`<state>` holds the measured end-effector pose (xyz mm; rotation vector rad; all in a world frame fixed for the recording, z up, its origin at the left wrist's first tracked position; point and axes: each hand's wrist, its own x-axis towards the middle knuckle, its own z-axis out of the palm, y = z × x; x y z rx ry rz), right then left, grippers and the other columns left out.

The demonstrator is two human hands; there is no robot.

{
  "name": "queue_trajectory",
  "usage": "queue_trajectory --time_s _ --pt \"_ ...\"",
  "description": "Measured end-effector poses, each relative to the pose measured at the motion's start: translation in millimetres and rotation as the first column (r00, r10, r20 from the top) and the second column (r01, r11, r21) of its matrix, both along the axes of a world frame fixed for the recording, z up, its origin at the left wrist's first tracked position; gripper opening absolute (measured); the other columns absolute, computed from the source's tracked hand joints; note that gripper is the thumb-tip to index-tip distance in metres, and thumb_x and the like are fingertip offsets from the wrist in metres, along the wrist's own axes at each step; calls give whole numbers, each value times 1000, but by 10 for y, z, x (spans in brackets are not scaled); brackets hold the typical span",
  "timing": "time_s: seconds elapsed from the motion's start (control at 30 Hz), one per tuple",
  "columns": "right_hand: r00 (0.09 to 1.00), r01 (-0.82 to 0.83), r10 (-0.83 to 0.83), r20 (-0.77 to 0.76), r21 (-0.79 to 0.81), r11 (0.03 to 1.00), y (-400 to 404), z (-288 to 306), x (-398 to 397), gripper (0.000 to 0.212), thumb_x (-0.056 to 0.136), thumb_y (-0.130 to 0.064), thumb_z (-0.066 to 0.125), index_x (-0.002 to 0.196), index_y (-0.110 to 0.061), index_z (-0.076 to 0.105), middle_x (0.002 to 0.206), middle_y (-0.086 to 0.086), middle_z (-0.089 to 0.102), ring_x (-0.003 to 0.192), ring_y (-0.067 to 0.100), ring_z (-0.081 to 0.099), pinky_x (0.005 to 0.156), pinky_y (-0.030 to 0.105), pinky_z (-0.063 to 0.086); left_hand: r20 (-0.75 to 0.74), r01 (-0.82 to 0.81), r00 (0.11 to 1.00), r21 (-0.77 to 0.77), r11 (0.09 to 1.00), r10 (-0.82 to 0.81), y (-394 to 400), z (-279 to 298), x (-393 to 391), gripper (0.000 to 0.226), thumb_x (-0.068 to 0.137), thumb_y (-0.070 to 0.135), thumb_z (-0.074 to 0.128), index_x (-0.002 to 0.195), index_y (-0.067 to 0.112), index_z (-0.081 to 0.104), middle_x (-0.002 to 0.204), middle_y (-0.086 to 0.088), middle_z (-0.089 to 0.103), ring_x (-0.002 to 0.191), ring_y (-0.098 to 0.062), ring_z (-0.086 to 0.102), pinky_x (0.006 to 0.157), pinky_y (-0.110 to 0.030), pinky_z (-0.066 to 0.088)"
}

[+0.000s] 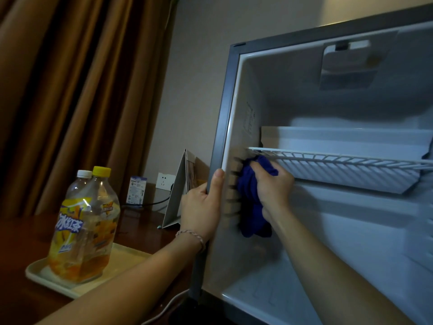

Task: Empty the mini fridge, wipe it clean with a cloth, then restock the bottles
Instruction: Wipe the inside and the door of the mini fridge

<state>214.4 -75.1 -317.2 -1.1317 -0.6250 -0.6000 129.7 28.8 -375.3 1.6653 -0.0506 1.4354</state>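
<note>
The mini fridge (225, 109) stands open on the right, its white inside holding only a wire shelf (339, 160). My right hand (273, 184) is shut on a dark blue cloth (251, 202), pressing it against the ribbed left inner wall just under the shelf's front corner. My left hand (201, 202) grips the fridge's left front edge, thumb on the seal. Two bottles stand on a pale tray (70, 287) at the left: a yellow-capped iced tea bottle (93, 226) and a white-capped clear bottle (78, 186) behind it.
The tray rests on a dark wooden desk (21, 242). A folded card stand (178, 191) leans by the fridge's left side, near a wall socket (165, 181) with a black cable and a small box (136, 190). Brown curtains (70, 90) hang behind.
</note>
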Motion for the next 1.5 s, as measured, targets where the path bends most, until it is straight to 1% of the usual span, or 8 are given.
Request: queue_trajectory --time_s 0.33,0.53,0.67,0.87,0.93,1.07,1.3,1.5 --pt "990 6 -7 -140 -8 1000 -9 -3 167 38 78 -19 74 44 -25 57 48 -5 50 56 18 49 59 32 41 9 21 1000 12 1000 -21 23 -1 12 61 86 70 36 53 19 40 42 7 36 39 -4 34 43 -15 34" --pt "999 37 -36 13 -64 997 4 -458 -212 8 83 -30 76 79 -28 70 78 -11 70 75 2 65 71 19 51 2 55 999 10 998 -55 17 -10 -3 59 95 60 39 54 18 44 41 7 43 38 -2 39 43 -12 34" --pt "995 62 -53 88 -112 992 9 -808 -297 29 78 -53 65 97 -31 69 97 -8 69 94 7 66 82 25 52 -35 68 997 2 998 -68 -10 11 -44 61 90 66 36 54 18 46 45 5 44 40 -3 40 44 -13 36" --pt "983 10 -57 -175 -256 967 -28 -1098 -251 59 65 -76 52 103 -33 66 98 -7 71 96 14 66 90 43 55 -45 84 995 2 996 -84 -40 16 -85 59 97 59 37 55 18 44 41 9 46 39 1 42 42 -9 33" --pt "966 -36 -35 -256 -269 962 -45 -1111 -250 55 66 -73 54 102 -34 66 97 -8 72 94 15 67 91 45 55 -43 93 995 3 996 -93 -20 16 -67 62 95 60 37 58 12 49 47 2 55 43 1 48 45 -11 36" --pt "954 -73 20 -299 -168 983 -50 -1058 -351 6 90 -34 67 93 -30 70 85 -6 74 87 13 69 87 39 57 -54 107 993 2 994 -107 -13 8 -63 62 92 64 38 60 12 51 48 5 56 44 1 50 46 -12 39" --pt "992 -27 15 -123 -91 995 -20 -816 -665 4 88 -25 71 85 -24 70 80 -4 73 75 8 69 71 29 54 -28 176 984 16 984 -176 -1 -47 -56 56 95 57 36 60 15 49 46 6 50 42 0 43 48 -12 39" --pt "996 86 -88 -31 -61 994 9 -390 -646 7 85 -31 72 81 -26 70 78 -3 72 74 10 69 73 35 57 -152 324 936 23 946 -317 96 -24 -84 65 95 59 24 69 9 58 56 1 58 52 -7 56 57 -16 46"
